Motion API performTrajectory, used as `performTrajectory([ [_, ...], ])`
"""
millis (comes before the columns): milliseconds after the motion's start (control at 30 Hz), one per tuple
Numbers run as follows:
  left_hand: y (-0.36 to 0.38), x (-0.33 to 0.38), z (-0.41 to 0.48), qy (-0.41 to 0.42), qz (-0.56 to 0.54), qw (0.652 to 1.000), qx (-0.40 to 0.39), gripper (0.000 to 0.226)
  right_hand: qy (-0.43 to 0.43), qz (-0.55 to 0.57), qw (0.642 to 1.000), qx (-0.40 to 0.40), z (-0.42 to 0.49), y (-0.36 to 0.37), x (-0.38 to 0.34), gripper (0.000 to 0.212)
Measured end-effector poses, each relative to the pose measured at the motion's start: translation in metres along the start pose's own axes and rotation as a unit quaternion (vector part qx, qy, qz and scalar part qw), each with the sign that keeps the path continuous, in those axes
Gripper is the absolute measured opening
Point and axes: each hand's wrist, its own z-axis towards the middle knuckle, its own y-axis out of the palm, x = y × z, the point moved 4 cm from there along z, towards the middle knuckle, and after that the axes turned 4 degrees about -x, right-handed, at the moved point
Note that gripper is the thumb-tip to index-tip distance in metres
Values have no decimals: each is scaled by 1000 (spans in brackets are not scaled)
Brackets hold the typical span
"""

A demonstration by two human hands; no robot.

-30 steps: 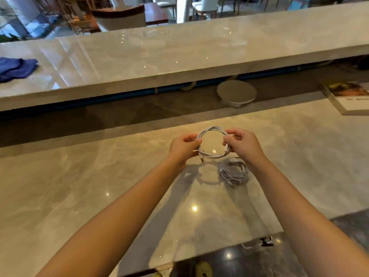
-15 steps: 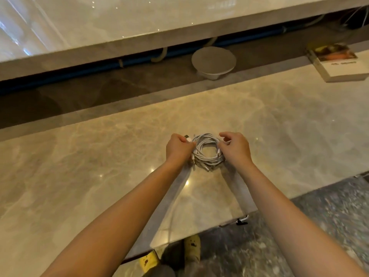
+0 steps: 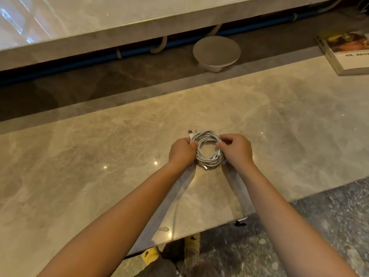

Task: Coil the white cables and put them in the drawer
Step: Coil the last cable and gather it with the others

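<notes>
**A:** Setting: a polished beige marble counter (image 3: pixel 279 120), with a dark recessed channel along its far edge and a raised marble ledge (image 3: pixel 119 23) beyond. What do the hands show?

**B:** Left hand (image 3: pixel 181 152): fingers curled closed around the left side of the coiled white cables (image 3: pixel 207 134), thumb pressed on top of the strands. Right hand (image 3: pixel 236 149): thumb and fingertips pinched on the right side of the same coil, remaining fingers bent.

**A:** Position of the coil?

**B:** Between the two hands, forming a round bundle of many loops with an open centre. Whether it rests on the counter or is lifted just clear of it cannot be told. It sits near the middle of the counter, closer to the near edge than the far one. One plug end (image 3: pixel 190 133) projects at the coil's upper left; another connector (image 3: pixel 205 167) points out at its lower side.

**A:** Farther out?

**B:** A round grey dish-shaped object (image 3: pixel 216 51) stands in the dark channel. A book (image 3: pixel 347 54) lies at the counter's far right corner. Yellow footwear (image 3: pixel 192 244) shows below the near edge, on speckled floor (image 3: pixel 319 226).
</notes>
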Motion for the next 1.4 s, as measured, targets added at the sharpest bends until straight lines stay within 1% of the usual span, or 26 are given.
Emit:
performTrajectory([
  [133,6,5,1,13,-33,999,12,37,29,45,998,15,0,1,2,28],
  [200,11,8,2,-1,-50,999,11,43,46,73,996,16,1,1,3,27],
  [267,15,11,2,-22,-90,996,7,47,54,95,994,14,2,2,4,25],
  [433,15,12,5,-46,-169,984,5,34,67,141,988,2,0,5,4,26],
  [533,15,10,8,-41,-188,981,-18,35,79,177,981,-9,-1,5,2,25],
  [700,4,19,5,-20,-268,963,-19,28,86,303,949,-30,-9,2,-7,19],
  [833,-2,20,5,-7,-341,940,-24,27,73,357,930,-39,-7,1,-21,13],
  [967,-14,16,1,1,-345,938,-22,27,65,395,914,-62,-5,6,-34,12],
  [1100,-39,1,-12,9,-356,934,-19,19,58,414,905,-79,-19,23,-47,16],
  [1267,-72,-41,-35,44,-330,943,-3,16,50,454,884,-103,-59,57,-66,23],
  [1400,-94,-86,-67,80,-361,929,-22,15,58,478,870,-111,-106,91,-77,25],
])
